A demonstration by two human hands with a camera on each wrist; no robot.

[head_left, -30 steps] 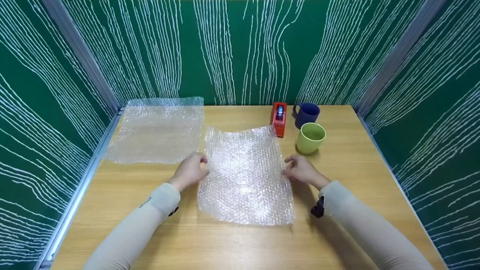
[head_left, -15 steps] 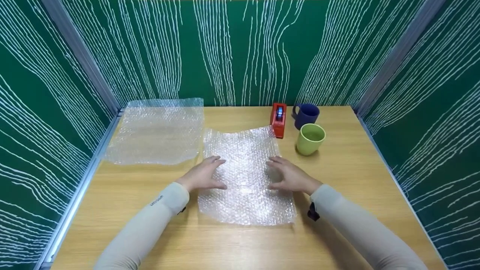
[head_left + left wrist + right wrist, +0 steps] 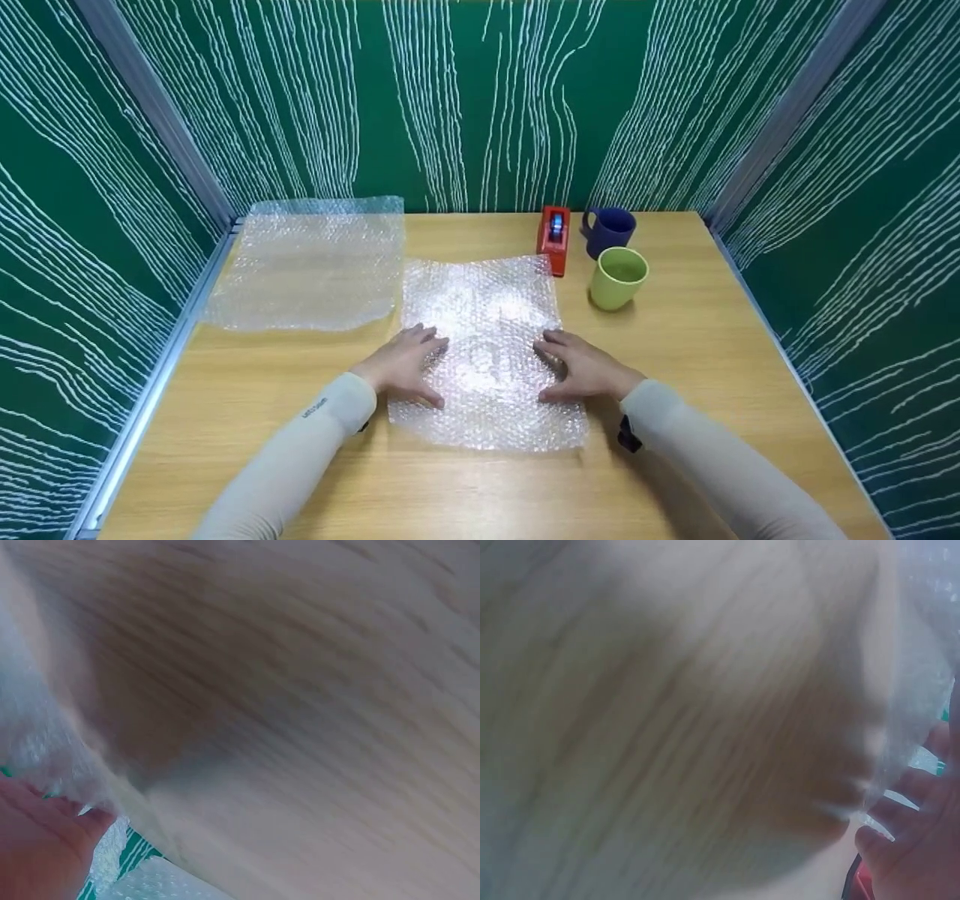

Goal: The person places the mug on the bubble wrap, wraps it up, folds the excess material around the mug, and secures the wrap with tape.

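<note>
The left hand (image 3: 405,364) and right hand (image 3: 585,367) face each other across a sheet of bubble wrap (image 3: 491,420), one over each side of it. The fingers of both are spread and gently bent, each thumb set well away from the fingertips, and neither hand grips anything. They seem to rest on the wrap, though the wrist views are too blurred and close to the wood to settle how firmly. The sheet lies in the middle of the table, in front of the person, glossy under the light, its far right corner by the near end of a red tape dispenser (image 3: 553,241).

A second bubble-wrap sheet (image 3: 315,262) lies at the far left. To the right of the dispenser stands a dark blue mug (image 3: 613,232), its handle toward the dispenser, and just nearer the person a lime-green cup (image 3: 617,289); both are upright. The table (image 3: 480,499) is pale wood-grained, with green panels (image 3: 480,97) (streaked with wavering white lines) around three sides and grey metal posts (image 3: 154,109) at the far corners. Pale sleeves (image 3: 300,450) cover the forearms.
</note>
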